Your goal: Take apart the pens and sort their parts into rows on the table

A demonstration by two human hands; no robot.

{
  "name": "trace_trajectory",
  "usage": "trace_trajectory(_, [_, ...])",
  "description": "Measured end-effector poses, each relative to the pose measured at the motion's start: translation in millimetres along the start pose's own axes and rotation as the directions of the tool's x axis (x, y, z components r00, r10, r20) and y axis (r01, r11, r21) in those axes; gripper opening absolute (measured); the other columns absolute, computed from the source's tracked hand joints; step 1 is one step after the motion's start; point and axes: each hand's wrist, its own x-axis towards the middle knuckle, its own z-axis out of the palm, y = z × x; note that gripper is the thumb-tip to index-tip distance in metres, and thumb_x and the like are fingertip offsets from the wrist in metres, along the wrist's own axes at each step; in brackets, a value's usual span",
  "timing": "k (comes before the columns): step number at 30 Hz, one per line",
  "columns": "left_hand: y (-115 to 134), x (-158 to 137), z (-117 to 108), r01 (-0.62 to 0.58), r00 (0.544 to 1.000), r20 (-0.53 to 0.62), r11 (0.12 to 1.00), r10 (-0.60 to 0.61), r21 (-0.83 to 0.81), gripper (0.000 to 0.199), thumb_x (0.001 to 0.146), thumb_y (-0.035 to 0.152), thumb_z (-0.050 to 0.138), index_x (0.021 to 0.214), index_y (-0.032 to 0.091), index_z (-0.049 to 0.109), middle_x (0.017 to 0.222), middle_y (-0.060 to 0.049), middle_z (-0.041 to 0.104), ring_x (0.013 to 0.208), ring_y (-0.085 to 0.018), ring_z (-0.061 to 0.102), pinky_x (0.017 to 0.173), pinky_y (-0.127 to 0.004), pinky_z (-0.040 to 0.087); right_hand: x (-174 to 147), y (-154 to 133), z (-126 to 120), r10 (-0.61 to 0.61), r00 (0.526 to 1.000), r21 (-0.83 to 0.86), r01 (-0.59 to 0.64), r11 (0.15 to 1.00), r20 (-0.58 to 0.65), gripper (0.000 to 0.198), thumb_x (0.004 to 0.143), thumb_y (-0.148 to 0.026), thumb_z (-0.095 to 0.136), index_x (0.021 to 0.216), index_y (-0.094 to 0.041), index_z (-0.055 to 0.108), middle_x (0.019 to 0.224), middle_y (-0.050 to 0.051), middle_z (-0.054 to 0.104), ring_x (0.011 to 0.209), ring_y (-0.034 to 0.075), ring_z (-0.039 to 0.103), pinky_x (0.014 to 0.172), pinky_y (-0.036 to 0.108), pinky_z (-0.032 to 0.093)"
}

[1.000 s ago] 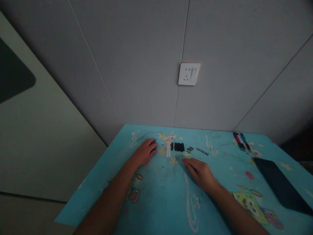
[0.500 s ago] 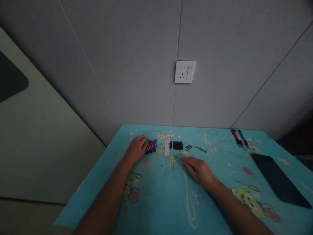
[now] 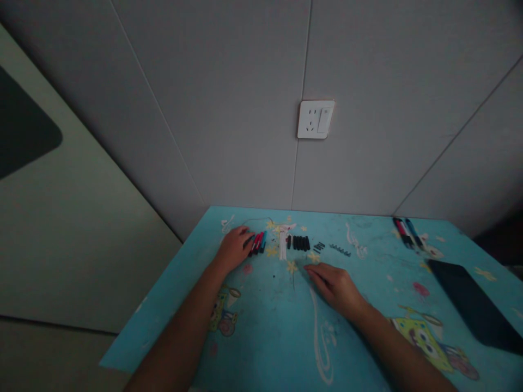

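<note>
My left hand point(image 3: 233, 247) reaches to the left end of a row of red and blue pen barrels point(image 3: 257, 243). Its fingers are closed on the leftmost blue pen barrel point(image 3: 249, 240), which they partly cover. My right hand point(image 3: 333, 283) rests low over the table, thumb and fingers pinched together; anything between the tips is too small to tell. Beyond it lie thin white refills point(image 3: 283, 245), a row of black pen parts point(image 3: 301, 243), small dark pieces point(image 3: 319, 247) and a line of springs point(image 3: 340, 250).
The table wears a blue cartoon-print cover point(image 3: 261, 326). Several pens point(image 3: 407, 233) lie at the back right, near a dark flat board point(image 3: 476, 302). A grey wall with a white socket point(image 3: 316, 119) stands behind the table.
My left fingers have moved onto the leftmost blue pen barrel. My right hand keeps its pinch in about the same spot. The whole view has shifted slightly.
</note>
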Motion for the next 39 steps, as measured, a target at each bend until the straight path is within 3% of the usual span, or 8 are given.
trace_trajectory(9, [10, 2, 11, 0.057, 0.997, -0.052, 0.998, -0.055, 0.038, 0.035, 0.089, 0.036, 0.057, 0.120, 0.022, 0.062, 0.121, -0.010, 0.060, 0.113, -0.026, 0.055, 0.100, -0.042, 0.044, 2, -2, 1, -0.017, 1.000, 0.005, 0.017, 1.000, 0.010, 0.030, 0.099, -0.032, 0.042, 0.114, -0.024, 0.067, 0.095, 0.005, 0.072, 0.083, 0.018, 0.068, 0.078, 0.032, 0.056])
trace_trajectory(21, [13, 5, 14, 0.114, 0.989, -0.100, 0.993, -0.112, 0.014, 0.028, 0.082, 0.025, 0.061, 0.110, 0.021, 0.060, 0.119, -0.009, 0.057, 0.113, -0.025, 0.054, 0.102, -0.041, 0.042, 2, -1, 1, 0.021, 0.998, 0.011, -0.022, 1.000, 0.057, 0.028, 0.099, -0.031, 0.044, 0.115, -0.025, 0.066, 0.098, 0.004, 0.072, 0.086, 0.018, 0.068, 0.081, 0.031, 0.054])
trace_trajectory(26, [18, 7, 10, 0.112, 0.975, -0.179, 0.984, -0.135, -0.136, 0.021, 0.083, 0.023, 0.061, 0.103, 0.022, 0.064, 0.124, -0.008, 0.055, 0.118, -0.026, 0.050, 0.105, -0.044, 0.038, 1, -2, 0, 0.013, 0.998, 0.019, -0.015, 1.000, 0.062, 0.028, 0.099, -0.030, 0.044, 0.116, -0.025, 0.066, 0.101, 0.004, 0.071, 0.089, 0.018, 0.068, 0.083, 0.032, 0.054])
trace_trajectory(30, [17, 10, 3, 0.150, 0.943, -0.209, 0.889, -0.260, -0.432, 0.012, 0.085, 0.028, 0.061, 0.094, 0.023, 0.068, 0.103, -0.006, 0.064, 0.102, -0.023, 0.058, 0.097, -0.042, 0.044, 1, -4, -1, 0.019, 0.998, 0.016, -0.020, 1.000, 0.056, 0.028, 0.099, -0.031, 0.044, 0.115, -0.026, 0.066, 0.099, 0.003, 0.072, 0.087, 0.018, 0.068, 0.082, 0.032, 0.054])
trace_trajectory(33, [16, 11, -4, 0.182, 0.918, -0.210, 0.828, -0.336, -0.531, 0.019, 0.088, 0.036, 0.059, 0.098, 0.021, 0.067, 0.090, -0.004, 0.067, 0.083, -0.019, 0.062, 0.077, -0.033, 0.051, 1, -4, -1, 0.016, 0.998, 0.014, -0.017, 1.000, 0.068, 0.028, 0.099, -0.030, 0.044, 0.115, -0.026, 0.066, 0.099, 0.003, 0.072, 0.086, 0.018, 0.068, 0.082, 0.032, 0.054])
trace_trajectory(35, [17, 11, -9, 0.179, 0.911, -0.204, 0.788, -0.359, -0.589, 0.026, 0.090, 0.040, 0.055, 0.102, 0.020, 0.064, 0.087, -0.004, 0.068, 0.068, -0.015, 0.061, 0.061, -0.026, 0.049, 1, -4, -1, 0.014, 0.998, 0.011, -0.014, 1.000, 0.067, 0.028, 0.099, -0.030, 0.045, 0.116, -0.026, 0.066, 0.101, 0.003, 0.072, 0.087, 0.018, 0.068, 0.082, 0.031, 0.054])
trace_trajectory(39, [25, 13, -22, 0.064, 0.859, -0.214, 0.512, -0.465, -0.856, 0.031, 0.090, 0.042, 0.056, 0.114, 0.022, 0.055, 0.099, -0.004, 0.067, 0.049, -0.006, 0.050, 0.045, -0.019, 0.040, 1, -4, -1, 0.013, 0.998, 0.005, -0.013, 1.000, 0.063, 0.028, 0.099, -0.031, 0.045, 0.114, -0.025, 0.067, 0.103, 0.003, 0.072, 0.090, 0.018, 0.069, 0.084, 0.031, 0.054])
